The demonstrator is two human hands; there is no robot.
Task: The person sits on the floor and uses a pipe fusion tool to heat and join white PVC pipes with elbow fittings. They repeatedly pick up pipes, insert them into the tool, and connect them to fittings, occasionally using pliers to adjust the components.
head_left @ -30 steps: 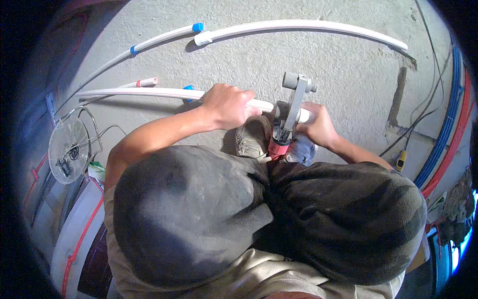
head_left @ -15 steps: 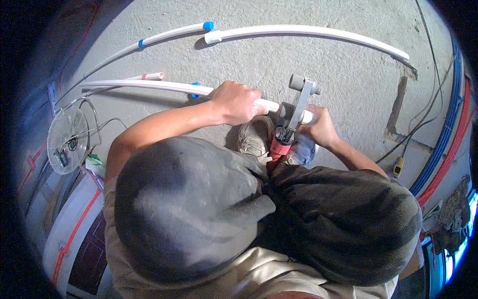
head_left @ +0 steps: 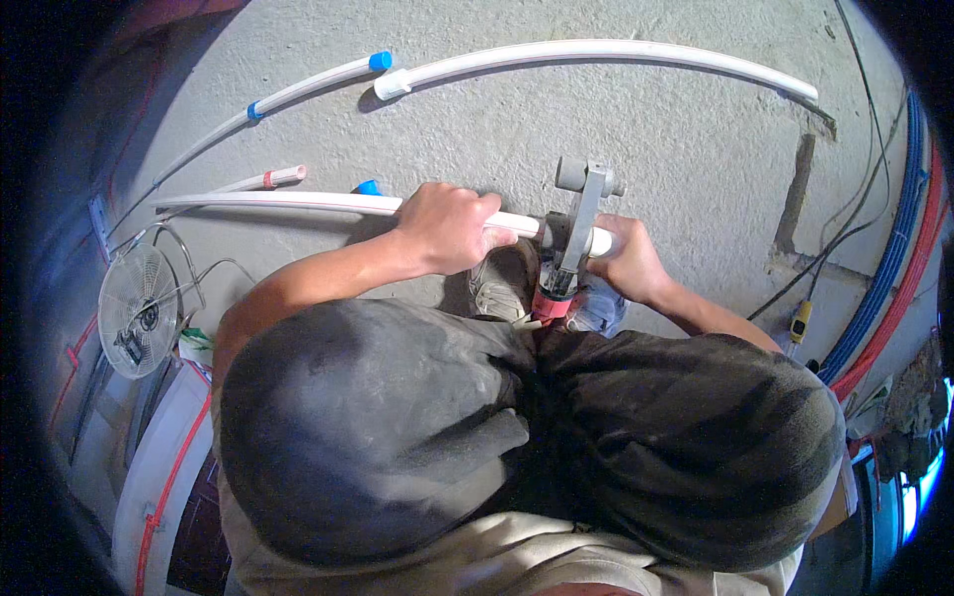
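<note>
My left hand (head_left: 449, 226) is wrapped round a long white plastic pipe (head_left: 298, 203) that runs off to the left. The pipe's right end meets a grey socket on a pipe fusion welder (head_left: 584, 221), which has a flat grey heating plate and a red body (head_left: 553, 305). On the plate's other side, my right hand (head_left: 633, 260) grips a short white fitting (head_left: 602, 241), mostly covered by the fingers. The welder stands upright between my shoes, its lower part hidden by my knees. Another grey socket pair (head_left: 572, 173) sticks out near the plate's top.
Beyond my hands lie a white pipe with a white end fitting (head_left: 596, 52) and a thinner pipe with blue ends (head_left: 318, 85). A fan (head_left: 139, 308) stands at left. Blue (head_left: 874, 268) and red hoses (head_left: 899, 288), cables and a yellow tool (head_left: 800, 323) lie at right.
The view has shifted a little, so my hands, pipe and welder appear slightly lower in the picture. Both hands keep their grips, and the pipe and fitting stay at the welder.
</note>
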